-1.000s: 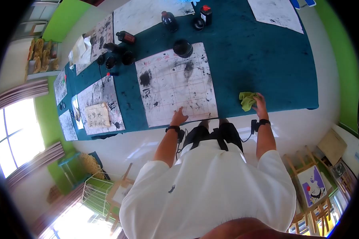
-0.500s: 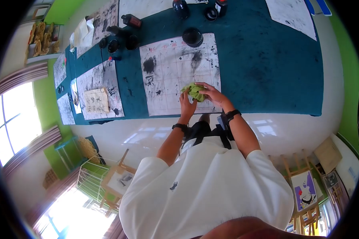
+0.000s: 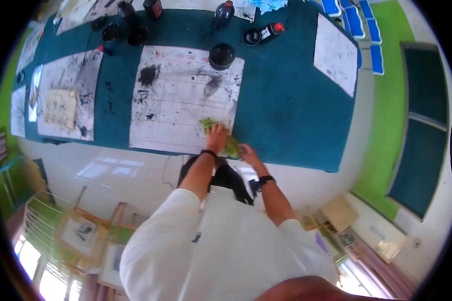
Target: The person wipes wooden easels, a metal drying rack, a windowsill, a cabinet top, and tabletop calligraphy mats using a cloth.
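Note:
A crumpled yellow-green cloth [image 3: 231, 146] lies over the lower right part of an ink-stained gridded calligraphy mat [image 3: 176, 108], reaching toward the table's front edge. On top of the cloth, my left hand [image 3: 216, 138] grips it with bent fingers, covering its middle. My right hand [image 3: 249, 154] has its fingertips closed at the cloth's right end, beside the mat's edge. A black bowl [image 3: 221, 56] stands at the mat's top right corner, beyond both hands.
The mat rests on a dark teal-covered table [image 3: 286, 110]. Toward the back stand a dark bottle [image 3: 223, 16], a red-capped ink bottle [image 3: 272, 32] and a small black cup [image 3: 251, 36]. To the left lies another stained mat [image 3: 85, 80] with a written sheet [image 3: 60, 108].
The cloth has gone from a bunched ball between both hands to a longer, spread shape. My right hand has drawn back toward the table's front edge. The camera view has turned right.

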The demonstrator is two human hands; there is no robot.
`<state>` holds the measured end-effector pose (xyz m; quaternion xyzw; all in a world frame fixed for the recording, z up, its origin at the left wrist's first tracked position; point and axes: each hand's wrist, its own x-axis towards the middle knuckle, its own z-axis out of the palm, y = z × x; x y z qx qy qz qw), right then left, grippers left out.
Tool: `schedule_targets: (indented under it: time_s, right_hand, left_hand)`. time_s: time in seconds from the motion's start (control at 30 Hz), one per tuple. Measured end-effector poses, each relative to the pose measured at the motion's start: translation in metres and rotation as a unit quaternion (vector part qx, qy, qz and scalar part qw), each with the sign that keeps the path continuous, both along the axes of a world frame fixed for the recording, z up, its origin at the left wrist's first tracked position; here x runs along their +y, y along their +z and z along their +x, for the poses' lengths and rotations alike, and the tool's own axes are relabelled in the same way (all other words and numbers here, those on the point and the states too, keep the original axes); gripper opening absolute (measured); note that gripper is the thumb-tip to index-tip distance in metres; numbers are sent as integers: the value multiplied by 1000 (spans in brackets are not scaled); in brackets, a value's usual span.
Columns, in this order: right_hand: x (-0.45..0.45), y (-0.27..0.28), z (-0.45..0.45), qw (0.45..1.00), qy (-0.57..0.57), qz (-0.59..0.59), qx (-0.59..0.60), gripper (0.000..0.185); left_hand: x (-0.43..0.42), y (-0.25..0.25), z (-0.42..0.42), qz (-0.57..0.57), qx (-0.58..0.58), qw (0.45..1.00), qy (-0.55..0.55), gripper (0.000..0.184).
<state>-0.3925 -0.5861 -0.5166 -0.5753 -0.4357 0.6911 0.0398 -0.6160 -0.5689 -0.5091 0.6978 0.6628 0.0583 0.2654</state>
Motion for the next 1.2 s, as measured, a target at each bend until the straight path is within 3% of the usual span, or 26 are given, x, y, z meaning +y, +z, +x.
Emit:
schedule_targets:
  time_s: [0.07,0.13,0.23,0.3,0.4,0.6,0.77,0.83,0.9,0.97,1.03,1.1,1.2]
  right_hand:
    - [5,32,-31,995,94,16,-41,50]
    - [0,13,-52,966,186,178,-18,52]
    - [19,44,-112,937,288,190,-59,55]
    - [23,43,-143,912,342,223,-35,57]
    - [28,39,-187,871,418,258,3,58]
    - [15,42,-208,803,513,304,16,56]
    - [14,38,-130,808,472,352,-12,43]
    - [19,40,-75,820,446,358,-25,44]
    - [21,45,-8,830,415,369,-51,45]
    - [21,38,64,833,387,382,-102,49]
    - [15,37,134,817,395,392,-152,53]
    - [8,49,196,803,408,388,-197,56]
    - [-29,47,251,826,342,375,-244,58]
  left_hand:
    - [-1,-19,-14,27,8,999,-38,35]
    - [-5,-16,-46,32,3,998,-59,32]
    - [-23,-4,-94,60,16,997,-46,32]
    - [-38,14,-132,7,-20,999,50,24]
    - [-67,25,-179,-68,-14,987,148,30]
    - [-132,20,-185,-56,40,966,249,39]
    - [-131,9,-119,-149,-53,950,271,35]
    - [-119,2,-70,-100,-69,963,239,31]
    - [-101,0,-18,-33,-117,980,155,32]
    - [-77,5,40,-58,-145,983,101,32]
    - [-57,9,97,-82,-109,991,-6,34]
    - [-40,20,156,-158,11,978,-133,36]
    - [-27,15,229,-204,-13,958,-200,39]
